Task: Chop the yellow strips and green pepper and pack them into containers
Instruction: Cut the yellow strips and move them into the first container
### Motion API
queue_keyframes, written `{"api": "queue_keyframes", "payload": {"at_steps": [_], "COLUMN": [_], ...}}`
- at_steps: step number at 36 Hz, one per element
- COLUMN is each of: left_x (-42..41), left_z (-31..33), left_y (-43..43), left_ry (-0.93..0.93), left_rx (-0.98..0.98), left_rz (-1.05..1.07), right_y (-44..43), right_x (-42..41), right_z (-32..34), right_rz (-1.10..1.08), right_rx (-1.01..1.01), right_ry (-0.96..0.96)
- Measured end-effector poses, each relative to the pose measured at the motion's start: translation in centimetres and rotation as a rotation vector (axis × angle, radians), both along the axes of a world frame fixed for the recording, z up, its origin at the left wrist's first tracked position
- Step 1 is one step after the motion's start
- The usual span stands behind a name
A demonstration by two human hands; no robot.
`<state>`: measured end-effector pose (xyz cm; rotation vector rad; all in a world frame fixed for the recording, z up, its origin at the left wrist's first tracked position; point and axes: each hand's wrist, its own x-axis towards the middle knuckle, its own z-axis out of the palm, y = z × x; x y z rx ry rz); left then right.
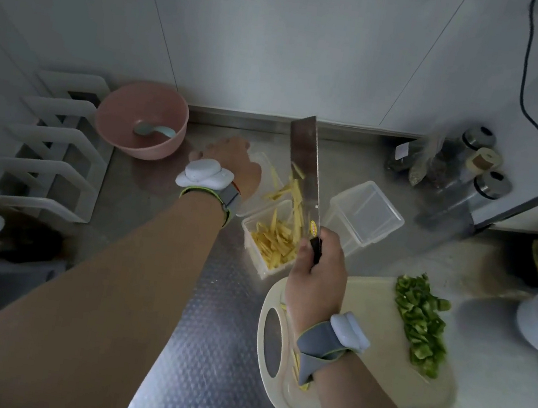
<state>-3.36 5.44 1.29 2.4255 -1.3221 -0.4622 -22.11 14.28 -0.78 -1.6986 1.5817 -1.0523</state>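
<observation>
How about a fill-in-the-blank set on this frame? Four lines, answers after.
1. The right hand grips a ___.
2. The chopped pepper lies on the ___.
3. The pink bowl holds a ___.
4. The strips in the container are ___.
Missing: cleaver; board; spoon; yellow.

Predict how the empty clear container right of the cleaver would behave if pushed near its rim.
The empty clear container looks thin-walled plastic, so probably light, sliding easily on the steel counter. With nothing inside, a push near the rim may tip it. Its walls likely flex when squeezed.
</observation>
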Motion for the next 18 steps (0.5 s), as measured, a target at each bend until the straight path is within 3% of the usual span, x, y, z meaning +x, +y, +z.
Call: {"api": "queue_keyframes", "payload": {"at_steps": [10, 18], "left_x": [-1.6, -2.4], "left_z": [3.9, 4.4], "left_y": [2.8, 4.5], "left_ry": [-0.215, -0.234], "left_rx": [-0.427, -0.5], "left_rz": [-0.069, -0.088], "right_y": [1.3, 2.0], "right_x": [0.4, -0.2], "right_z": [0.7, -0.2], "right_rz": [0.036, -0.009], "right_rx": [-0.042, 0.015], "right_ry": [0.049, 0.053]}}
